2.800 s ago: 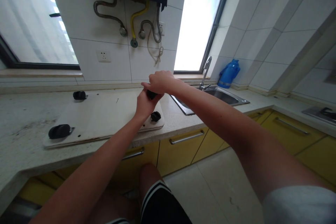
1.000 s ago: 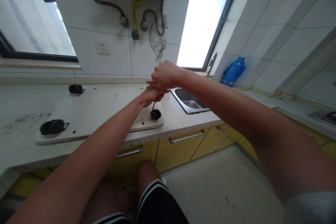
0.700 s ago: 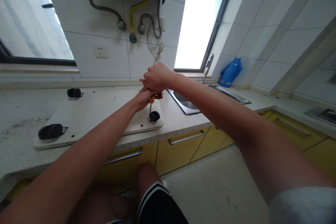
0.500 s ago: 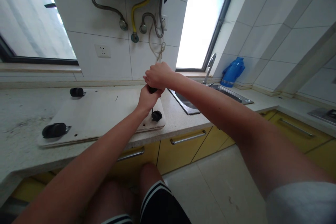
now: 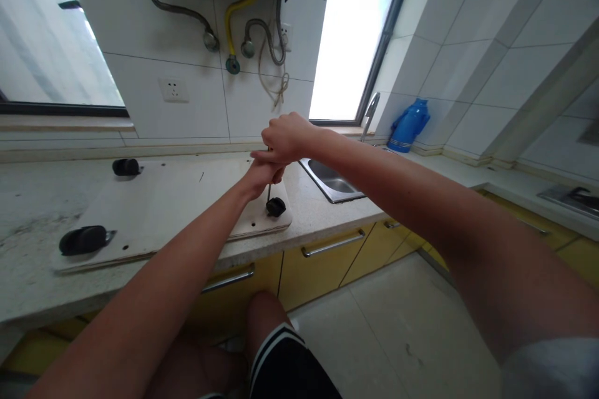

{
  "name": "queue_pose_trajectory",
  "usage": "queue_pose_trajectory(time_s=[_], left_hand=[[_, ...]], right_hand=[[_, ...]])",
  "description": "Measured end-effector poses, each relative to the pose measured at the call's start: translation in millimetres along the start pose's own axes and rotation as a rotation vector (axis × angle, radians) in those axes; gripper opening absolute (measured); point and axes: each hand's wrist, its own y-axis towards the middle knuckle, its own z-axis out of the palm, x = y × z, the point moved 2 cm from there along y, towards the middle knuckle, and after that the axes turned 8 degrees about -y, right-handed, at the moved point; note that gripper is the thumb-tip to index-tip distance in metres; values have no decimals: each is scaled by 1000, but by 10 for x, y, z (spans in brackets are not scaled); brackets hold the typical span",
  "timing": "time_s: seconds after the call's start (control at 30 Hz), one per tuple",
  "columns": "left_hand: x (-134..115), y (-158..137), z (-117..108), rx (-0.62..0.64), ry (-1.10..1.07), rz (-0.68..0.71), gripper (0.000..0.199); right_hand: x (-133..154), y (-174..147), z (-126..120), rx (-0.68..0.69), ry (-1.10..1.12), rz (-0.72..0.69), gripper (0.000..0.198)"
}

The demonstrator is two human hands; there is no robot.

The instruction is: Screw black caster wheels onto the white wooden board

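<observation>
A screwdriver stands nearly upright over the right end of a white board, its thin metal shaft (image 5: pixel 269 193) reaching down to a black caster wheel (image 5: pixel 276 207). My right hand (image 5: pixel 287 137) is closed around the top of it, hiding the handle. Just below, my left hand (image 5: pixel 262 177) wraps the lower part, the two hands touching. The white board (image 5: pixel 163 206) lies flat on the counter. Two more black casters, a rear one (image 5: pixel 125 167) and a front one (image 5: pixel 85 240), sit at its left end. The contact between tip and caster is too small to make out.
The board rests on a pale countertop (image 5: pixel 23 199) above yellow drawers (image 5: pixel 327 265). To the right are a steel sink (image 5: pixel 330 177), its faucet (image 5: pixel 370 113) and a blue thermos flask (image 5: pixel 409 126). Hoses (image 5: pixel 178 6) hang from a wall unit behind.
My right hand has shifted its grip at the top, covering the black handle that showed between my hands before. The whole view has moved slightly; the board and casters keep their arrangement.
</observation>
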Motion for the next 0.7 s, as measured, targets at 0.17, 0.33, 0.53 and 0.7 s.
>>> queue_pose_trajectory(time_s=[0.17, 0.33, 0.53, 0.7], left_hand=[[-42, 10, -58, 89, -99, -34, 52], [-72, -13, -129, 96, -150, -49, 50], [-81, -75, -217, 17, -131, 0, 34], [-51, -180, -129, -264, 83, 76, 36]], right_hand=[[-9, 64, 10, -52, 2, -48, 70], [81, 154, -15, -60, 22, -34, 67], [182, 192, -92, -38, 3, -18, 60], [236, 179, -80, -52, 13, 88, 51]])
